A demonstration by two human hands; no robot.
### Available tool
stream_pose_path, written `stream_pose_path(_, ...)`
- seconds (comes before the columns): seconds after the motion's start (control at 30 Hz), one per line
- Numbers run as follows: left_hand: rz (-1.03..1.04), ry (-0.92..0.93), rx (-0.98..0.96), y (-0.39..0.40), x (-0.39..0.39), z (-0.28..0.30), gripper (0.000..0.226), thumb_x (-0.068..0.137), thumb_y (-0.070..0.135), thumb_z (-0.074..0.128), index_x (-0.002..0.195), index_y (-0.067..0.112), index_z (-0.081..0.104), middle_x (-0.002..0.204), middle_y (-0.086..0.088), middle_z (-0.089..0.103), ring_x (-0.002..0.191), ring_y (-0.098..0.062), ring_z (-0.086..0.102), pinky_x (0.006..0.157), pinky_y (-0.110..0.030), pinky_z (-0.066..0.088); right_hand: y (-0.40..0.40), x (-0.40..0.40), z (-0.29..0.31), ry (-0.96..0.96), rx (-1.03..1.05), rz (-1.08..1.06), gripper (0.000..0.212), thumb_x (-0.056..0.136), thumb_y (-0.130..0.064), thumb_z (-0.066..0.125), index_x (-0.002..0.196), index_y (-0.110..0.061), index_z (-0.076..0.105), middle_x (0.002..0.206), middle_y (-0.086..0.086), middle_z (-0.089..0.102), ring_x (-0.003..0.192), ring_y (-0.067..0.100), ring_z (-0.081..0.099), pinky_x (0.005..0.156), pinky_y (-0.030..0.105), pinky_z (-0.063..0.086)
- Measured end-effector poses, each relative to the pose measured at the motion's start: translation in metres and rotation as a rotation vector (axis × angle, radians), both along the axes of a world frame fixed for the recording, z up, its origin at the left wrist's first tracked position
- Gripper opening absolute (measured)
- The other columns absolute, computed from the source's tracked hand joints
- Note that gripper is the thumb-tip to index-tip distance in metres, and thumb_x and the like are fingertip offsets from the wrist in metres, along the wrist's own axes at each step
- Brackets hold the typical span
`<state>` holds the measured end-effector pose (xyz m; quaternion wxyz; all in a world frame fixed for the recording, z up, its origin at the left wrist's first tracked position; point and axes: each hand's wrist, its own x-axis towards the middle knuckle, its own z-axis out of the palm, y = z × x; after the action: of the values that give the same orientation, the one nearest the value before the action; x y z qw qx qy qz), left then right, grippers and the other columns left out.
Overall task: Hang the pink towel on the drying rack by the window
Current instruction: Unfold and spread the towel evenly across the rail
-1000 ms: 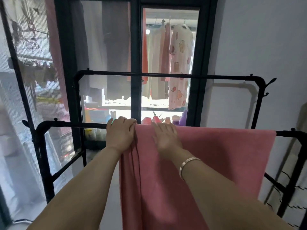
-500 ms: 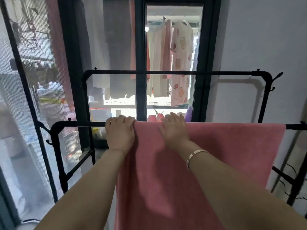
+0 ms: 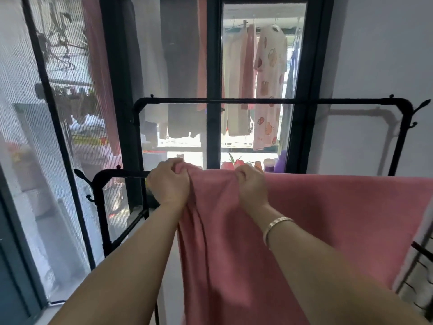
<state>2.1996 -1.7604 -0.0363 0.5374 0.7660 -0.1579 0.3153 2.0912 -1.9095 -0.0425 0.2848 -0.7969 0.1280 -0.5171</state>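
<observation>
The pink towel (image 3: 339, 214) hangs over the near bar of the black metal drying rack (image 3: 121, 174) and drapes down toward me. My left hand (image 3: 168, 181) grips the towel's left top edge, the cloth bunched in its fist. My right hand (image 3: 251, 184), a bracelet on its wrist, pinches the cloth a little to the right on the bar. Between the two hands the towel is gathered into folds. To the right it lies flat along the bar.
The rack's taller back bar (image 3: 257, 100) runs in front of a black-framed window (image 3: 213, 78). Clothes hang outside behind the glass. A mesh screen door (image 3: 46, 137) stands at the left, a white wall (image 3: 379, 66) at the right. Hooks stick out at the rack's corners.
Both hands lay flat on the towel over the bar before. Now they are closed on the cloth and have bunched its left part together. The view has moved closer.
</observation>
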Motion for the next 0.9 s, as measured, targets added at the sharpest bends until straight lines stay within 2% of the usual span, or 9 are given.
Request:
stream_pose_path(0.1, 0.031, -0.045, 0.121, 0.009, 0.004, -0.010, 0.018, 0.086, 0.027, 0.058, 0.097, 0.026, 0.072, 0.091, 0.000, 0.073, 0.083, -0.025, 0.064, 0.093, -0.045, 0.044, 0.000, -0.004, 0.002, 0.092, -0.113, -0.064, 0.026, 0.085, 0.004, 0.045, 0.070, -0.017, 0.047, 0.071, 0.006, 0.054, 0.081, 0.023, 0.047, 0.081, 0.039, 0.039)
stream_pose_path(0.2, 0.044, -0.059, 0.171, 0.010, 0.003, -0.012, 0.017, 0.087, 0.030, 0.058, 0.097, 0.026, 0.071, 0.092, 0.001, 0.072, 0.083, -0.023, 0.064, 0.094, -0.046, 0.042, 0.002, -0.003, 0.004, 0.169, -0.172, -0.111, 0.013, 0.082, -0.001, 0.047, 0.079, -0.010, 0.056, 0.082, 0.008, 0.062, 0.082, 0.022, 0.046, 0.088, 0.038, 0.037)
stream_pose_path(0.33, 0.036, -0.049, 0.184, 0.012, 0.001, -0.010, 0.019, 0.086, 0.037, 0.059, 0.097, 0.028, 0.071, 0.092, 0.003, 0.071, 0.085, -0.022, 0.064, 0.094, -0.042, 0.041, 0.019, 0.009, 0.007, 0.212, -0.299, -0.091, 0.034, 0.084, -0.020, 0.047, 0.114, -0.016, 0.063, 0.113, 0.003, 0.065, 0.116, 0.025, 0.050, 0.111, 0.040, 0.019)
stream_pose_path(0.4, -0.026, 0.004, 0.140, 0.016, 0.001, -0.013, 0.022, 0.087, 0.042, 0.058, 0.100, 0.029, 0.069, 0.095, 0.004, 0.070, 0.088, -0.020, 0.064, 0.091, -0.039, 0.045, 0.023, 0.013, 0.005, 0.295, -0.296, -0.060, 0.032, 0.092, -0.021, 0.046, 0.118, -0.022, 0.064, 0.116, 0.001, 0.067, 0.121, 0.025, 0.049, 0.113, 0.039, 0.015)
stream_pose_path(0.5, -0.114, 0.098, 0.027, 0.024, 0.006, -0.015, 0.019, 0.090, 0.034, 0.055, 0.104, 0.027, 0.067, 0.102, 0.003, 0.068, 0.091, -0.019, 0.063, 0.080, -0.033, 0.050, 0.018, 0.010, 0.004, 0.250, -0.185, 0.020, 0.026, 0.091, -0.012, 0.054, 0.107, -0.022, 0.072, 0.103, 0.003, 0.073, 0.109, 0.027, 0.058, 0.107, 0.038, 0.031)
stream_pose_path(0.63, -0.077, 0.187, -0.139, 0.040, 0.022, -0.006, 0.017, 0.089, 0.029, 0.059, 0.104, 0.025, 0.066, 0.104, 0.000, 0.068, 0.094, -0.020, 0.062, 0.083, -0.033, 0.048, 0.014, 0.000, 0.010, 0.147, -0.030, 0.066, 0.023, 0.087, -0.005, 0.053, 0.089, -0.014, 0.074, 0.090, 0.002, 0.073, 0.089, 0.021, 0.061, 0.079, 0.028, 0.042)
stream_pose_path(0.77, -0.037, 0.177, -0.122, 0.052, 0.034, -0.002, 0.020, 0.089, 0.024, 0.057, 0.107, 0.021, 0.066, 0.100, -0.002, 0.068, 0.092, -0.024, 0.063, 0.080, -0.033, 0.049, 0.007, -0.014, -0.001, 0.010, -0.194, -0.051, 0.019, 0.079, 0.008, 0.052, 0.073, -0.007, 0.062, 0.080, 0.007, 0.062, 0.083, 0.024, 0.053, 0.081, 0.038, 0.044)
stream_pose_path(0.83, -0.040, 0.141, -0.041, 0.050, 0.031, -0.005, 0.020, 0.090, 0.024, 0.057, 0.108, 0.022, 0.065, 0.100, -0.001, 0.068, 0.091, -0.024, 0.063, 0.079, -0.034, 0.049, 0.000, -0.020, -0.014, -0.013, -0.354, -0.200, 0.018, 0.072, 0.012, 0.059, 0.073, -0.005, 0.064, 0.084, 0.011, 0.065, 0.084, 0.031, 0.057, 0.087, 0.043, 0.045)
stream_pose_path(0.9, -0.058, 0.123, 0.000, 0.043, 0.027, -0.008, 0.020, 0.090, 0.026, 0.057, 0.108, 0.023, 0.065, 0.099, 0.001, 0.067, 0.089, -0.023, 0.062, 0.076, -0.033, 0.048, -0.006, -0.023, -0.022, -0.024, -0.355, -0.312, 0.017, 0.070, 0.007, 0.065, 0.076, -0.009, 0.069, 0.095, 0.011, 0.070, 0.092, 0.033, 0.060, 0.089, 0.048, 0.045)
